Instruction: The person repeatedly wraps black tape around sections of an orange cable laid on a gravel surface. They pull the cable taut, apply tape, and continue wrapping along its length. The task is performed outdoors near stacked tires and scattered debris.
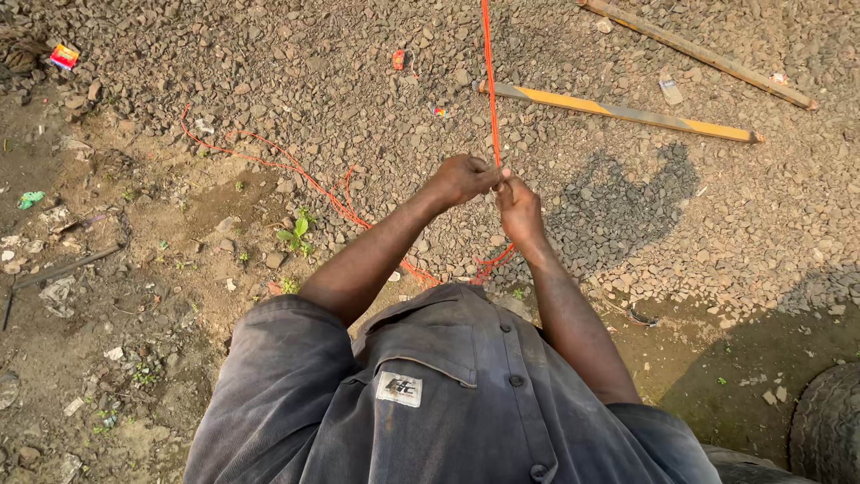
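Both hands are meeting in front of the chest over an orange cord (pixel 489 81). The left hand (pixel 459 179) is curling its fingers (pixel 484 177) shut around the cord, and the right hand (pixel 520 208) is pinching it just beside, the thumb tip touching the left knuckles. The two hands are touching each other where the cord passes between them.

From that grip the cord is running straight and taut away toward the top of the view, across the gravel (pixel 358 81). Below the hands it is hanging slack, dropping to a small bunch on the ground (pixel 488 264) near the grey shirt (pixel 448 394), then trailing off in loose curves to the person's left over gravel and dirt.

The cord is looking thin, light and quite limp (the loose part is lying in easy bends, holding no shape of its own). It is likely smooth enough to slide through a loose grip, so a firm pinch or a wrap round a finger would be holding it better than an open palm. It seems in no way fragile, though under tension a thin line may be biting into skin. The sound place to hold is where the hands already are, at the point where taut is turning to slack.

Two long yellow-and-rust bars (pixel 618 112) are lying on the gravel beyond the hands, well apart from them, and a tyre (pixel 829 421) is showing at the lower right corner.
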